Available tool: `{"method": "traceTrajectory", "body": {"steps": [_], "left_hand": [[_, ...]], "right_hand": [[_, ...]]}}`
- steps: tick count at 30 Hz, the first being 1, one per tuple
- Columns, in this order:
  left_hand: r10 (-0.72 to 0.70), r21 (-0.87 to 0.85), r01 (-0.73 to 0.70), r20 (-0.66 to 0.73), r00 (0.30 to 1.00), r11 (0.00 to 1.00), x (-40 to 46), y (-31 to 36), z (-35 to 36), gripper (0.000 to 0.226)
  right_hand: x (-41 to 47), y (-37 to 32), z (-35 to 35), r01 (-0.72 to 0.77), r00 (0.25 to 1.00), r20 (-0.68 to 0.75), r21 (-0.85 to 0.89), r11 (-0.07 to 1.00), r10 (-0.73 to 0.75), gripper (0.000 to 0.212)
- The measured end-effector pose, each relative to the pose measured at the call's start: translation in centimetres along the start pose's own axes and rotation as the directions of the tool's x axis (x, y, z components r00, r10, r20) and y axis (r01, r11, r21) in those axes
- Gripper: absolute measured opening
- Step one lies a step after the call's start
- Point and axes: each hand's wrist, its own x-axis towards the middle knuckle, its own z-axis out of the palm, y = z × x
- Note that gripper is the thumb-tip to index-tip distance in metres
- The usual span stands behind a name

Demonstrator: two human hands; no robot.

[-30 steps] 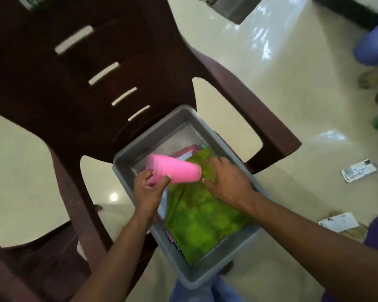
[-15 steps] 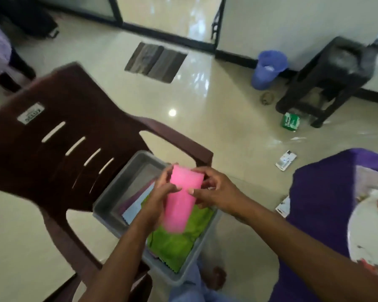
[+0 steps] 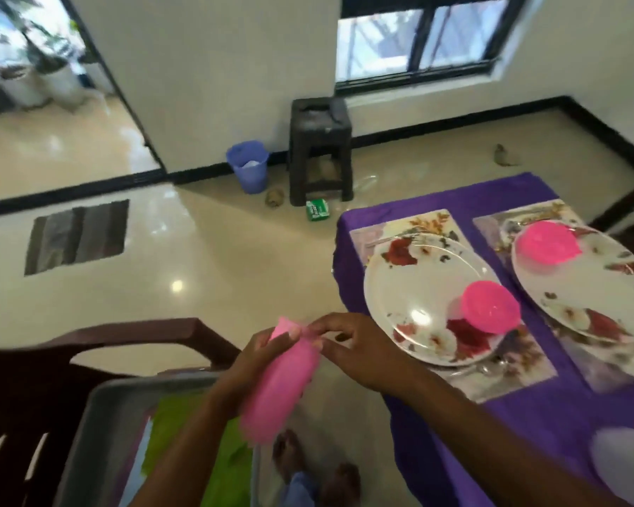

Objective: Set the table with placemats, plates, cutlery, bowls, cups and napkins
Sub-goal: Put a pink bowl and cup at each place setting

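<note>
- pale cream floor (image 3: 205, 258), glossy, with a small bright glint of light near its middle.
- white wall (image 3: 216, 67) with a black skirting strip along its foot.
- dark-framed window (image 3: 418, 38) high in the wall, daylight behind the panes.
- open doorway (image 3: 33, 86) at far left, blurred potted plants beyond.
- dark stool (image 3: 321, 148) against the wall under the window.
- blue bin (image 3: 248, 166) just left of the stool, near the wall.
- small green packet (image 3: 318, 209) on the floor by the stool's foot.
- grey striped mat (image 3: 77, 236) flat on the floor at left.
- dark brown plastic chair (image 3: 26, 389) at lower left.
</note>
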Motion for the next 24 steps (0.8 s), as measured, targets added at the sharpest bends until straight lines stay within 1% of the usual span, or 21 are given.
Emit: {"method": "traceTrajectory", "body": {"steps": [2,5,7,10,14,16,18,19,21,22,24], "left_hand": [[-0.043,0.023,0.041,0.116,0.992,0.999,0.7,0.5,3.2,0.053],[-0.117,0.087,0.100,0.222,0.968,0.991,1.8,0.7,6.5,0.061],[-0.135,0.136,0.101,0.270,0.953,0.986,2.8,1.1,8.0,0.064],[-0.183,0.206,0.117,0.337,0.924,0.972,4.6,3.0,10.6,0.066],[-0.263,0.292,0.153,0.388,0.883,0.944,6.8,4.0,14.3,0.082],[-0.298,0.338,0.158,0.415,0.860,0.928,7.9,4.5,16.3,0.086],[-0.353,0.386,0.180,0.442,0.825,0.905,9.3,5.3,17.9,0.095],[-0.383,0.397,0.201,0.459,0.802,0.896,9.9,5.6,18.5,0.099],[-0.433,0.427,0.216,0.516,0.740,0.878,10.9,6.4,20.1,0.098],[-0.437,0.447,0.194,0.541,0.719,0.873,11.5,6.8,20.8,0.097],[-0.405,0.484,0.105,0.572,0.714,0.869,12.6,7.5,22.4,0.096]], "right_hand": [[-2.3,0.7,-2.5,-0.030,0.999,-0.026,0.056,0.998,0.032,0.023],[-5.2,1.4,-5.3,-0.096,0.992,-0.064,0.161,0.982,0.108,0.022],[-6.5,1.7,-7.1,-0.116,0.985,-0.105,0.189,0.975,0.138,0.022],[-8.1,2.0,-9.8,-0.095,0.970,-0.200,0.218,0.971,0.140,0.021],[-10.2,3.5,-12.0,-0.115,0.935,-0.298,0.261,0.958,0.194,0.020],[-11.2,4.4,-12.9,-0.126,0.903,-0.363,0.289,0.949,0.230,0.019],[-12.2,4.8,-14.0,-0.118,0.861,-0.441,0.313,0.942,0.255,0.016],[-12.6,4.9,-14.5,-0.110,0.831,-0.486,0.332,0.937,0.270,0.016],[-13.7,4.9,-15.6,-0.088,0.745,-0.593,0.368,0.926,0.306,0.019],[-14.2,4.8,-16.2,-0.072,0.705,-0.635,0.378,0.923,0.315,0.018],[-15.0,4.7,-17.2,-0.057,0.651,-0.681,0.397,0.916,0.335,0.015]]}}
